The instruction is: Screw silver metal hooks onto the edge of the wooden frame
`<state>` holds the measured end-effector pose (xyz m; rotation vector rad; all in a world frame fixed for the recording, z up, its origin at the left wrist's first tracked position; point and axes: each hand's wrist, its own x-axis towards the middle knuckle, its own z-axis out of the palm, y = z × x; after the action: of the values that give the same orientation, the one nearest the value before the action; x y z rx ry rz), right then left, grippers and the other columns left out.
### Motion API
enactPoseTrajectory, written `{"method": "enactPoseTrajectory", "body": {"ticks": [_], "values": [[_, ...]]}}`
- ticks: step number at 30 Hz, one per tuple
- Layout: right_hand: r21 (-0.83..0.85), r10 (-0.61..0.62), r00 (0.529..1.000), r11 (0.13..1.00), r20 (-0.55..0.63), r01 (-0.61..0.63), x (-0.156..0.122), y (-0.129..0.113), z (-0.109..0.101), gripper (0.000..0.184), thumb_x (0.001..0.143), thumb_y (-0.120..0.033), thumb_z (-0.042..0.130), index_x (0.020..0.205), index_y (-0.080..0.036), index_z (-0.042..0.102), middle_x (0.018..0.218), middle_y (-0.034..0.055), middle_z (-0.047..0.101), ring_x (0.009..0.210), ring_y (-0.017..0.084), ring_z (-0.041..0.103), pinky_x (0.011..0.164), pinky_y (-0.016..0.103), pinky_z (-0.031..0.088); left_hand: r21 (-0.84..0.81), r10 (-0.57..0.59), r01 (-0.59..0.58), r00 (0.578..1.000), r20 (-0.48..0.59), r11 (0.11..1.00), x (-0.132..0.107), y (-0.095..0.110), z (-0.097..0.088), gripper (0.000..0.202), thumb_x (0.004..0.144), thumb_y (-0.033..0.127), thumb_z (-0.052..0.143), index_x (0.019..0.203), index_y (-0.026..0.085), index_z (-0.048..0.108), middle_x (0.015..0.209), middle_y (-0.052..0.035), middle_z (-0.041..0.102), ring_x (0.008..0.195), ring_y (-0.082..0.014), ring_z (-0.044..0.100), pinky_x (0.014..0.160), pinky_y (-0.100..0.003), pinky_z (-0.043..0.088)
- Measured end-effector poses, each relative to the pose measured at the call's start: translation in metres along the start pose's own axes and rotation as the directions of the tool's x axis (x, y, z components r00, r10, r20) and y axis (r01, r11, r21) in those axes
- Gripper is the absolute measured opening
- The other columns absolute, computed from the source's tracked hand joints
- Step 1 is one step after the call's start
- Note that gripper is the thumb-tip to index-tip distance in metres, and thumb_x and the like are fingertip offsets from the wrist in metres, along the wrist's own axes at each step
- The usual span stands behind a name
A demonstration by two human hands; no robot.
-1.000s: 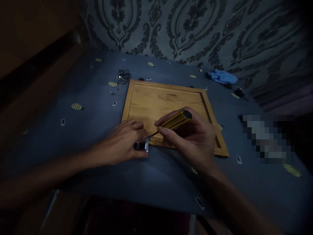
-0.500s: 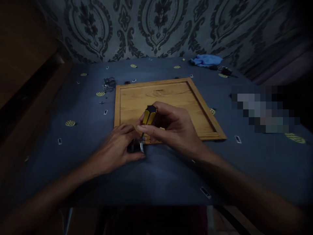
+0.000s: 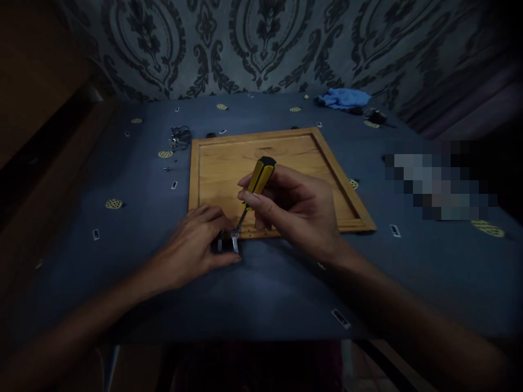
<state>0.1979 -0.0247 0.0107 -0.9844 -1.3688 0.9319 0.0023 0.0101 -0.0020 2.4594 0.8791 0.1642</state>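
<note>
A framed wooden panel [image 3: 245, 163] lies flat on the table, a few small dark holes along its near edge. At that edge, left of the holes, sits a shiny metal hinge [image 3: 235, 243]. My left hand [image 3: 200, 239] is closed around the hinge, thumb in front and fingers over the panel's edge. In my right hand [image 3: 302, 207] is a screwdriver [image 3: 261, 174] with a yellow and black handle, gripped between thumb and fingers. Its shaft slants down to the left, and the tip meets the hinge. Whether a screw sits under the tip is too small to tell.
Beyond the panel's left side lie a heap of metal hardware [image 3: 180, 137] and a few loose screws [image 3: 167, 169]. A blue cloth [image 3: 345, 98] and a dark tool [image 3: 375, 116] rest at the back right. A blurred-out object [image 3: 433, 182] is on the right. Patterned fabric hangs behind.
The screwdriver has gone from nearly upright to leaning, its handle now farther right and higher. My right hand has shifted slightly right. My left hand stays on the hinge.
</note>
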Motion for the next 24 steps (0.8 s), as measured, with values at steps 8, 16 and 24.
{"method": "enactPoseTrajectory", "body": {"ticks": [8,16,24], "values": [[0.013,-0.006,0.999,1.000,0.031,0.006,-0.0012,0.0045,0.0011,0.025,0.088,-0.044,0.076,0.094,-0.020,0.071,0.075,-0.0034,0.064,0.050,0.007,0.057,0.046,0.022,0.049,0.001,-0.016,0.016,1.000,0.019,1.000,0.0016,0.0017,-0.0012,0.038,0.085,0.040,0.078,0.114,0.018,0.067,0.119,-0.0088,0.067,0.117,-0.0299,0.058,0.102,-0.050,0.048],[0.011,-0.018,0.999,1.000,0.030,0.018,-0.0019,0.0058,0.0011,0.025,0.087,-0.044,0.077,0.089,-0.020,0.068,0.075,-0.0029,0.064,0.050,0.007,0.058,0.046,0.023,0.049,0.000,-0.002,0.002,1.000,0.016,1.000,0.0004,0.0003,-0.0008,0.036,0.086,0.041,0.076,0.113,0.019,0.067,0.119,-0.0086,0.066,0.118,-0.0299,0.058,0.103,-0.050,0.048],[0.012,0.044,0.997,0.999,0.062,-0.044,0.0009,0.0026,0.0030,0.030,0.080,-0.043,0.084,0.082,-0.022,0.063,0.077,-0.0021,0.064,0.058,0.011,0.059,0.045,0.024,0.049,-0.006,0.006,-0.006,0.999,-0.038,1.000,-0.0006,-0.0029,0.0025,0.035,0.084,0.041,0.077,0.111,0.021,0.069,0.124,-0.0071,0.066,0.118,-0.0288,0.059,0.102,-0.048,0.050]]}}
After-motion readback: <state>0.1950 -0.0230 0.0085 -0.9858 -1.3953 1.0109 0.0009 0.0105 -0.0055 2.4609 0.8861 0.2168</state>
